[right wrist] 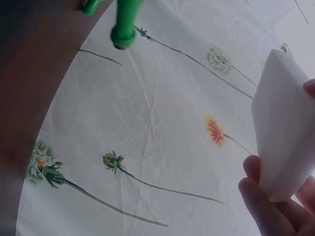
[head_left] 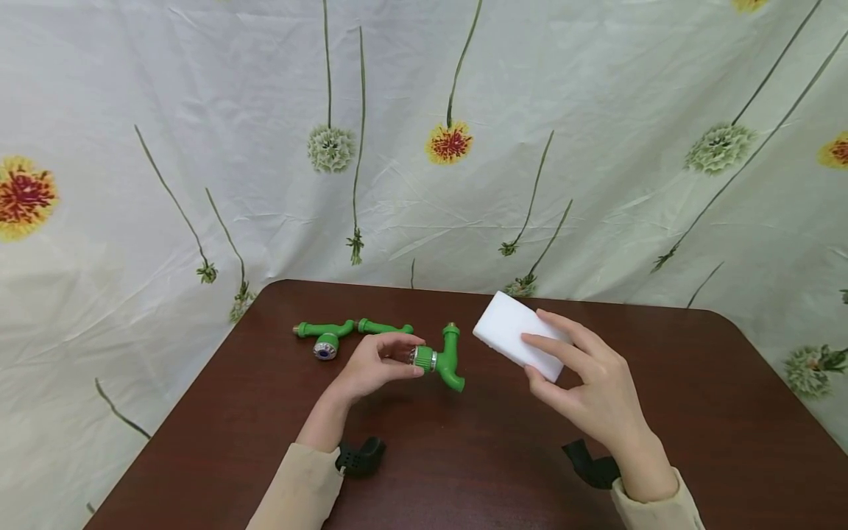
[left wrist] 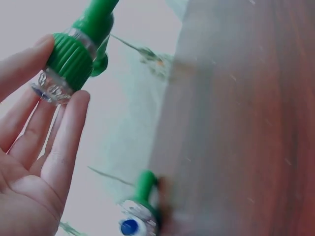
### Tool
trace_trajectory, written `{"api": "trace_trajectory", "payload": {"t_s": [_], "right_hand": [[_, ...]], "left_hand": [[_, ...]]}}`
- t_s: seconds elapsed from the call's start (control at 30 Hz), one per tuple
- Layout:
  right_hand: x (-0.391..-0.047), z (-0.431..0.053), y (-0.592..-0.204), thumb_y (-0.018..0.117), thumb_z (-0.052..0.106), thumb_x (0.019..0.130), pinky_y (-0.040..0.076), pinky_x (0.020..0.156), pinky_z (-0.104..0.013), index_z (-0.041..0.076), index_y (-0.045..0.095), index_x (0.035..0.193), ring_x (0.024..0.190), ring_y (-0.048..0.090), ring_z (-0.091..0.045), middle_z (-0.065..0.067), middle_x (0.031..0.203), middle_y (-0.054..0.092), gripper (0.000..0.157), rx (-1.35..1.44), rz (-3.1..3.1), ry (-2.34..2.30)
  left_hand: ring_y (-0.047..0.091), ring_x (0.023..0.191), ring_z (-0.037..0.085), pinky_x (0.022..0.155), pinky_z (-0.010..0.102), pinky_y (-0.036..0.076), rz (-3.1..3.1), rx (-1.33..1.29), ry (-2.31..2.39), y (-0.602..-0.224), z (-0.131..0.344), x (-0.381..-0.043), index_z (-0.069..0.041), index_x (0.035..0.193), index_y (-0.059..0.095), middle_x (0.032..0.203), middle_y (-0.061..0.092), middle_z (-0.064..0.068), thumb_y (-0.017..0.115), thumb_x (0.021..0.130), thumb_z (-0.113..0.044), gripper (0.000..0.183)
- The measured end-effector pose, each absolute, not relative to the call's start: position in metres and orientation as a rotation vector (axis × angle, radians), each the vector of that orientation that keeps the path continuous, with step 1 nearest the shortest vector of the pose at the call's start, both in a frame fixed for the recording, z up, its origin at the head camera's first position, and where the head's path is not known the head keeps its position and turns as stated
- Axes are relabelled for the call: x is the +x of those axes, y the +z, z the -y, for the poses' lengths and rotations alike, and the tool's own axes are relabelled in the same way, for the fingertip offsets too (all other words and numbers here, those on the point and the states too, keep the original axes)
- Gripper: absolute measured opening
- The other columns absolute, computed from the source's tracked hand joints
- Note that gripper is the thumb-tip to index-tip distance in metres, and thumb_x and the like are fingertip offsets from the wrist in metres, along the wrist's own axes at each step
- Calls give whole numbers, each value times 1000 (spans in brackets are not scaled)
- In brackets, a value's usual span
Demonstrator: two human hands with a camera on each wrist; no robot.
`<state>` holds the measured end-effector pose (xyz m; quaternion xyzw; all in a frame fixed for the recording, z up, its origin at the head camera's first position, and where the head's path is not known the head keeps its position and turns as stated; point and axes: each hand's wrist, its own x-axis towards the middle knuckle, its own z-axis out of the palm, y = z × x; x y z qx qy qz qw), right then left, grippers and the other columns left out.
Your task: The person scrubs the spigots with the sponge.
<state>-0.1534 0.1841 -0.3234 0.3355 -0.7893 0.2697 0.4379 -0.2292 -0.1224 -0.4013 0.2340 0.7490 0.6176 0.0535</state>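
My left hand point(head_left: 377, 366) pinches a green tap point(head_left: 449, 361) by its ribbed knob, holding it over the table. In the left wrist view, the thumb and fingertips press the knob of the tap point(left wrist: 71, 59) around its clear, silvery end. To the right, my right hand point(head_left: 589, 375) grips a white sponge block point(head_left: 513, 331) between thumb and fingers, tilted and a short way apart from the tap. The right wrist view has the sponge point(right wrist: 280, 123) at its right edge, with fingers on both sides of it.
Behind the left hand, a second green tap point(head_left: 326, 338) with a blue-centred knob lies on the dark brown table point(head_left: 483, 456). Beside it is another green tap point(head_left: 384, 327), partly hidden by that hand. A white flower-patterned cloth point(head_left: 397, 206) hangs behind the table's far edge.
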Motion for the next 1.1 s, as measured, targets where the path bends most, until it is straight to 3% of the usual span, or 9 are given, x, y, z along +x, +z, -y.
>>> {"api": "trace_trajectory", "payload": {"t_s": [0.13,0.23,0.43,1.1], "right_hand": [[-154,-184,-323,56,36,85,44,60,-21,14,74,97,93,62,-21,-9,117,63,31,834,1966,670],[-154,-183,-324,56,36,85,43,59,-21,14,74,98,95,62,-21,-8,117,63,31,838,1970,670],[-153,-181,-325,55,37,85,43,56,-21,16,74,100,95,61,-20,-7,119,62,31,844,1994,666],[-153,-174,-329,55,34,89,46,60,-17,16,72,105,94,62,-20,-7,120,61,30,996,2015,748]], "left_hand": [[66,88,31,75,34,55,-2229,767,1984,-386,114,-222,2,117,62,111,63,12,76,76,-2,43],[69,82,26,75,34,55,-2207,807,2039,-375,106,-214,1,118,61,115,61,14,75,76,0,43],[69,78,23,69,33,56,-2227,805,2148,-357,88,-197,0,113,64,110,62,15,77,73,4,42],[68,76,27,70,41,56,-2112,1063,2251,-350,71,-184,2,108,64,107,62,14,77,71,8,39]]}}
